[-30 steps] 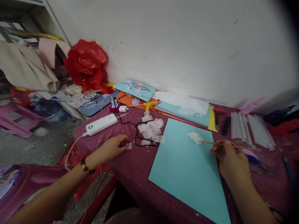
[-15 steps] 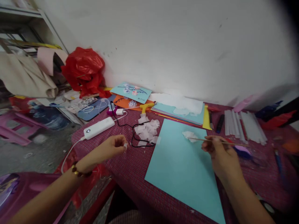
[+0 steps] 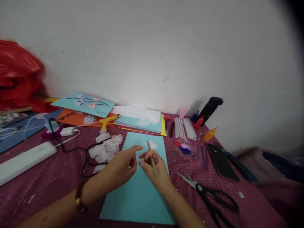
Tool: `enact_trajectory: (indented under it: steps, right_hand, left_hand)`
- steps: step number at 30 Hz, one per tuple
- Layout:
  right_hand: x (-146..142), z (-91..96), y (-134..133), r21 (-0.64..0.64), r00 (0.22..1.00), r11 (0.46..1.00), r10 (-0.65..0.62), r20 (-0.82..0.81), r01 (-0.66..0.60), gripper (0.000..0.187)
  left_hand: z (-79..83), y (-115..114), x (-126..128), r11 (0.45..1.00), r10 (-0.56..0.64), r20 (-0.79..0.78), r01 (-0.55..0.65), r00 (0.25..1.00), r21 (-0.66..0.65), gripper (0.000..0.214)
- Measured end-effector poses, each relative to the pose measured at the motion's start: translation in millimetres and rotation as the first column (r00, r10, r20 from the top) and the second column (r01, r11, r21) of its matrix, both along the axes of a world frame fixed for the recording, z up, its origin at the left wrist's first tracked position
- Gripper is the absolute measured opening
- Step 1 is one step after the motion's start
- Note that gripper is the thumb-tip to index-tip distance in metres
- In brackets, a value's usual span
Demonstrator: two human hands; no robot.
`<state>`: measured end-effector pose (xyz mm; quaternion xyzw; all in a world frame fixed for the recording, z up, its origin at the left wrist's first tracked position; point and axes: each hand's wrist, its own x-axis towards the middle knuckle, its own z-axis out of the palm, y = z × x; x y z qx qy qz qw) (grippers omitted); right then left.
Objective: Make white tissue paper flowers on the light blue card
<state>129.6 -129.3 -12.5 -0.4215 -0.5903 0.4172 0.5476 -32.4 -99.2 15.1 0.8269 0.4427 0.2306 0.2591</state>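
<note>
My right hand is closed around a thin wooden stick, whose tip points away from me over the light-blue paper sheet. Just left of it, my left hand hovers with thumb and index finger curved and apart. The fingertips of both hands nearly meet; a small pale bit may be between them, too blurred to make out. A white tissue clump lies on the upper part of the sheet, partly behind the stick. Left of the sheet is a pile of white paper squares.
Scissors lie open on the right, near a phone. Glue sticks and an orange bottle stand or lie farther back. A yellow glue gun, black cable, power bank and flower pictures occupy the left.
The view has swung right, bringing scissors and phone into sight. My left hand has moved over the blue sheet beside my right hand. The stick now points forward instead of left.
</note>
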Motion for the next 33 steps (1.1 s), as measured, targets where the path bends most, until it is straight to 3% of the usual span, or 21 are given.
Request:
enact_trajectory:
  steps: [4,8,10,13,16,18,20,23,27,30,33]
  right_hand:
    - [1,-0.2,4,-0.061,1.000,0.998,-0.011,-0.011,0.010,0.015]
    - [4,0.1,5,-0.083,0.999,0.996,-0.041,-0.028,0.039,0.014]
    - [6,-0.3,5,-0.087,0.997,0.995,-0.056,-0.047,0.051,0.015]
    - [8,-1.2,6,-0.092,0.997,0.994,-0.063,-0.035,0.059,0.015]
    - [7,-1.8,6,-0.073,0.998,0.996,-0.056,-0.007,0.055,0.013]
    - [10,-1.9,7,-0.041,0.997,0.996,-0.078,0.003,0.078,0.013]
    - [17,-1.7,9,-0.015,0.993,0.993,-0.120,-0.010,0.120,0.011]
    - [36,-2.3,17,-0.027,0.972,0.977,-0.213,-0.103,0.211,0.006]
    - [61,-7.7,27,-0.104,0.939,0.956,-0.291,-0.185,0.275,0.033]
    - [66,-11.7,27,-0.125,0.947,0.940,-0.321,-0.020,0.317,0.047]
    - [59,-12.1,24,-0.076,0.934,0.947,-0.291,0.208,0.312,0.042]
  left_hand:
    - [-3.7,0,5,0.999,-0.012,0.028,0.013,1.000,-0.036,0.053]
    - [-6.1,3,2,0.984,0.054,0.221,-0.014,0.974,-0.178,0.059]
    - [-7.7,7,0,0.938,0.130,0.311,-0.015,0.942,-0.347,0.056]
    - [-9.7,14,1,0.830,0.182,0.385,0.069,0.905,-0.554,0.035]
    - [-8.4,19,9,0.761,0.170,0.428,0.157,0.888,-0.629,0.022]
    - [-4.4,25,15,0.743,0.146,0.454,0.205,0.879,-0.637,0.016]
    - [1.5,35,20,0.747,0.128,0.478,0.233,0.869,-0.623,0.010]
    - [9.0,61,21,0.809,0.169,0.544,0.200,0.822,-0.553,0.011]
    - [0.6,94,20,0.868,0.271,0.649,0.111,0.711,-0.484,0.018]
    - [-18.6,103,20,0.858,0.266,0.589,0.090,0.763,-0.505,0.017]
    - [-35.3,102,20,0.857,0.220,0.477,0.065,0.851,-0.511,0.015]
